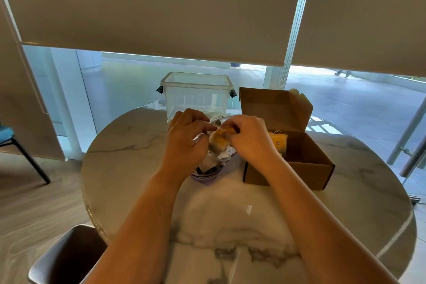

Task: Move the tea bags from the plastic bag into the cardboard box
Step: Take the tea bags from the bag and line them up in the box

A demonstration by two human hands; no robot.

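Note:
A clear plastic bag point(208, 167) full of tea bags stands on the round marble table point(230, 210), just left of an open brown cardboard box point(306, 163). My left hand point(186, 138) grips the bag's upper left edge. My right hand point(249, 138) pinches a yellow tea bag point(220, 137) at the mouth of the plastic bag. Inside the box, at its left side, lies another yellow tea bag point(280, 143). The box lid point(272, 108) stands raised behind it.
An empty clear plastic tub point(196, 93) with dark clips stands at the table's far edge. A dark chair back point(69, 258) shows at the lower left, a blue chair point(9, 136) at the far left. Glass windows with blinds lie beyond.

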